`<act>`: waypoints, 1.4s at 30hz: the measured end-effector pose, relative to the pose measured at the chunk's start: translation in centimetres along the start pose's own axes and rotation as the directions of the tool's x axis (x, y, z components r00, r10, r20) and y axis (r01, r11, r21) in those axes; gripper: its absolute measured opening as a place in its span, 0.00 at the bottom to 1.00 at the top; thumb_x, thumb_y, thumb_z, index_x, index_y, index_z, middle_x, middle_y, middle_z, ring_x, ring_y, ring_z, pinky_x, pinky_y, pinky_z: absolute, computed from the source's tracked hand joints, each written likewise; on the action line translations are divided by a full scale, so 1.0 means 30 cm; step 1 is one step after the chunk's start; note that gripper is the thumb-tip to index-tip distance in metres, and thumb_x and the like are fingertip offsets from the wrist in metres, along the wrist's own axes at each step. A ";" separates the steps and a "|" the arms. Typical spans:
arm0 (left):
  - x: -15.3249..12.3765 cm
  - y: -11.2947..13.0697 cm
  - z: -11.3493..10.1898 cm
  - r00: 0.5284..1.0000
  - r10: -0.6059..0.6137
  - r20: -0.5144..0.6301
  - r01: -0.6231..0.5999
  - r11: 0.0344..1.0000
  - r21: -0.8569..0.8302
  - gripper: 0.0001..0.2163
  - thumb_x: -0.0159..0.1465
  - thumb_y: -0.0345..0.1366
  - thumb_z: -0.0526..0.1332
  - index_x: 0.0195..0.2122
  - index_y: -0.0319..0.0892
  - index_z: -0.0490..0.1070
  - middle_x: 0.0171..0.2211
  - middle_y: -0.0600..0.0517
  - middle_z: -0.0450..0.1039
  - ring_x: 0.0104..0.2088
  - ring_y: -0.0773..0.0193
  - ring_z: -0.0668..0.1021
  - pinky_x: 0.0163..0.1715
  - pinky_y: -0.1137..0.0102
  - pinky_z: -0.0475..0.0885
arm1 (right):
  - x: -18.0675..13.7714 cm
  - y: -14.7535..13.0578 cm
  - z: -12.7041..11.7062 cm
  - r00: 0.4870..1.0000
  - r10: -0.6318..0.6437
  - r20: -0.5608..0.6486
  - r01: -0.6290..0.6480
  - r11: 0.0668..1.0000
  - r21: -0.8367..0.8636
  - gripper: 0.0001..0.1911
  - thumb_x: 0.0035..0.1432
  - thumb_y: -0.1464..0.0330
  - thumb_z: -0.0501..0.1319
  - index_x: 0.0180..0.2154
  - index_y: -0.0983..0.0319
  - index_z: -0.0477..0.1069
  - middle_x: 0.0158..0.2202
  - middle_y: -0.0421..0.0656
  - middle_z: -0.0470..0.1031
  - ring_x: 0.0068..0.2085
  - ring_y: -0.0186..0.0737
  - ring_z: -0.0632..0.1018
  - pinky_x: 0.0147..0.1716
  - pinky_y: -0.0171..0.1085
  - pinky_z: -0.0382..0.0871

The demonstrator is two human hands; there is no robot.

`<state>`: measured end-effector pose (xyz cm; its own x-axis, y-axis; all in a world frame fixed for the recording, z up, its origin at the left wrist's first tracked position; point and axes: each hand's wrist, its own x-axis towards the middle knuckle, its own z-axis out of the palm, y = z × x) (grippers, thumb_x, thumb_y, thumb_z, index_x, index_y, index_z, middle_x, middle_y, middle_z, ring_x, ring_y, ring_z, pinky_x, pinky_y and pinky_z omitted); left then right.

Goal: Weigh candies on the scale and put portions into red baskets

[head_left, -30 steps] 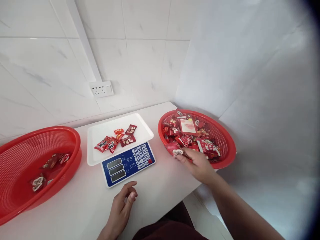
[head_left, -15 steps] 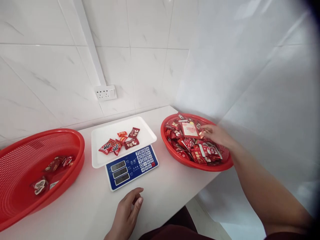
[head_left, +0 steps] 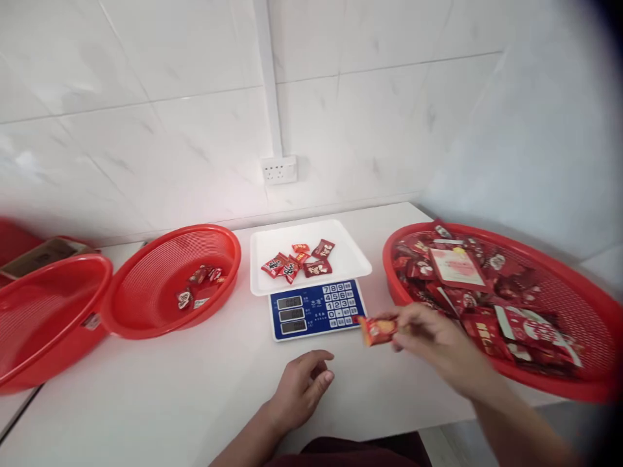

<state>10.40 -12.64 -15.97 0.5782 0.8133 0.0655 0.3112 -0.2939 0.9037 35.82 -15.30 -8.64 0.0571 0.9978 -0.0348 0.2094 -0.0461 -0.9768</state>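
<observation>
Between its fingertips my right hand [head_left: 428,344] holds a small red and orange wrapped candy [head_left: 378,329], just off the right front corner of the blue scale [head_left: 316,310]. My left hand [head_left: 304,389] rests at the table in front of the scale, fingers loosely curled and apart, with nothing in it. Several red and dark red candy packets [head_left: 316,267] lie on the scale's white tray [head_left: 348,250]. To the right, a red basket [head_left: 596,337] is heaped with red snack packets and a pink-white card packet [head_left: 456,267].
A second red basket [head_left: 141,285] with a few packets stands left of the scale. Another red basket [head_left: 34,344] is beside it at the far left, near a brown box [head_left: 43,254]. A socket [head_left: 279,170] is on the tiled wall behind.
My right hand has come out of the right basket with a candy and moved left toward the scale. The view has turned left, showing another basket. My left hand stays by the scale.
</observation>
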 end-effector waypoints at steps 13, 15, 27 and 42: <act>0.023 -0.028 0.018 0.954 -0.242 -0.178 0.189 0.945 -0.267 0.12 0.58 0.43 0.60 0.35 0.41 0.65 0.26 0.56 0.66 0.26 0.69 0.67 0.28 0.73 0.64 | 0.013 0.235 0.390 0.955 -0.149 0.258 0.133 0.988 0.080 0.11 0.56 0.65 0.57 0.42 0.59 0.66 0.42 0.46 0.71 0.43 0.42 0.74 0.44 0.41 0.68; 0.021 -0.026 0.025 0.949 -0.252 -0.187 0.204 0.949 -0.241 0.11 0.58 0.43 0.59 0.36 0.42 0.63 0.23 0.58 0.63 0.24 0.70 0.65 0.26 0.74 0.62 | 0.013 0.240 0.391 0.949 -0.155 0.274 0.148 0.988 0.046 0.11 0.56 0.65 0.58 0.42 0.59 0.68 0.42 0.46 0.72 0.44 0.43 0.74 0.45 0.42 0.68; 0.003 -0.024 0.038 0.964 -0.114 -0.242 0.094 0.991 -0.093 0.13 0.62 0.42 0.54 0.42 0.40 0.68 0.33 0.50 0.72 0.31 0.66 0.72 0.33 0.71 0.68 | 0.023 0.233 0.376 0.937 -0.143 0.318 0.156 0.988 -0.014 0.11 0.57 0.61 0.57 0.40 0.59 0.69 0.42 0.46 0.73 0.44 0.44 0.74 0.45 0.42 0.68; -0.042 -0.006 -0.549 0.516 -0.089 -0.852 0.539 0.806 0.243 0.25 0.61 0.44 0.55 0.59 0.43 0.55 0.38 0.48 0.76 0.35 0.59 0.77 0.38 0.65 0.69 | 0.014 0.213 0.376 0.931 -0.061 0.361 0.097 0.992 -0.083 0.14 0.54 0.65 0.59 0.43 0.60 0.68 0.42 0.45 0.72 0.43 0.42 0.74 0.45 0.40 0.67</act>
<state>-2.79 -5.33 -9.25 -0.3721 0.8735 0.3141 0.7457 0.0798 0.6615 26.17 -14.62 -17.27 -0.3116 0.9489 -0.0491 0.2945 0.0473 -0.9545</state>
